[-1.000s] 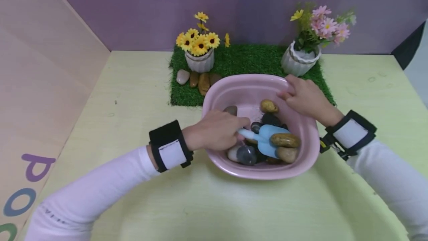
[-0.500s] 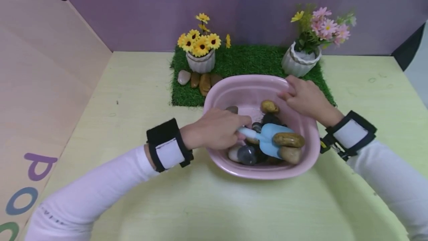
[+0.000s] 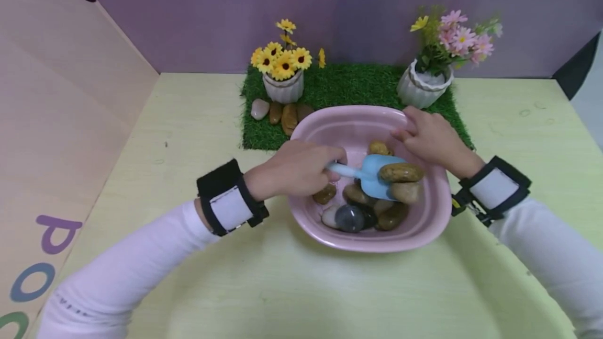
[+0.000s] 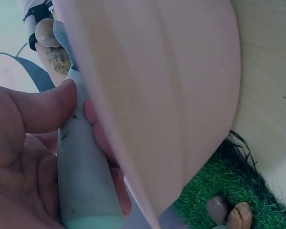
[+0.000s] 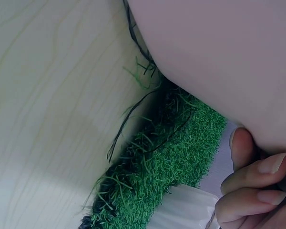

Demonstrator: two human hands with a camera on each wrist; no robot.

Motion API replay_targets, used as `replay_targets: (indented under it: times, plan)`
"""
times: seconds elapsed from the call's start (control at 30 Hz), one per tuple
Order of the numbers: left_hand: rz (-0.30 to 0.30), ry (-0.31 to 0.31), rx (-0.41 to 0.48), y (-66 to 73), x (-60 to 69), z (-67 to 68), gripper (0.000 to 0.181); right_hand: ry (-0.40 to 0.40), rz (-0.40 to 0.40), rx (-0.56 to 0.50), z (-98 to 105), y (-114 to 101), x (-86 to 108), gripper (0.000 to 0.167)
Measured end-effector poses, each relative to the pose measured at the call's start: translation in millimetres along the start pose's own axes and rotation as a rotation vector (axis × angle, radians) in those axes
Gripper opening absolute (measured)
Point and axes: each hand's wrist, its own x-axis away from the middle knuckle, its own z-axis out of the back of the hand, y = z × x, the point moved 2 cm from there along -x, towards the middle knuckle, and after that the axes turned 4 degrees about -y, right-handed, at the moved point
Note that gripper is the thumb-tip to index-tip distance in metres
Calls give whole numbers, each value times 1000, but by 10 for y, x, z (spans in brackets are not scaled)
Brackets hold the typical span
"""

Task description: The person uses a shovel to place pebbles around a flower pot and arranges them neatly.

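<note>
My left hand (image 3: 303, 167) grips the pale handle of a light blue toy shovel (image 3: 374, 178), its thumb lying along the handle (image 4: 88, 167) in the left wrist view. Two stones ride on the blade: a long brown one (image 3: 401, 172) and a paler one (image 3: 405, 191). Both are above the pink basin (image 3: 325, 122), inside its rim. More stones, brown, black and grey, lie on the basin floor, among them a dark grey pebble (image 3: 349, 218). My right hand (image 3: 431, 135) holds the basin's far right rim, fingertips (image 5: 271, 164) curled against its outer wall.
Behind the basin lies a green turf mat (image 3: 350, 85). On it stand a pot of yellow flowers (image 3: 283, 88), a pot of pink flowers (image 3: 421, 88), and several stones (image 3: 288, 118). A purple backdrop (image 3: 353, 14) rises behind; a printed panel (image 3: 70, 119) borders the left.
The shovel has come up and slightly toward the far side with the two stones on it, uncovering brown stones beneath. My left hand rose with it; the right hand stays on the rim.
</note>
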Motion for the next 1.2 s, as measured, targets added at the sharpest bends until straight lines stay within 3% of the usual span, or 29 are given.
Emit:
replay_targets:
  times: [0.17, 0.4, 0.77, 1.0, 1.2]
  plan:
    - [2, 4, 14, -39, 18, 8, 13, -2, 3, -4, -2, 7, 1, 24]
    - [10, 29, 22, -104, 61, 126, 12, -1, 13, -5, 13, 11, 4, 24]
    - [43, 91, 31, -190, 122, 228, 26, 7, 19, 11, 5, 23, 6, 14]
    - [89, 132, 0, -287, 156, 282, 36, 0, 4, -3, -6, 20, -4, 15]
    - [107, 185, 11, -377, 205, 356, 28, -5, -1, -15, -12, -4, -4, 26]
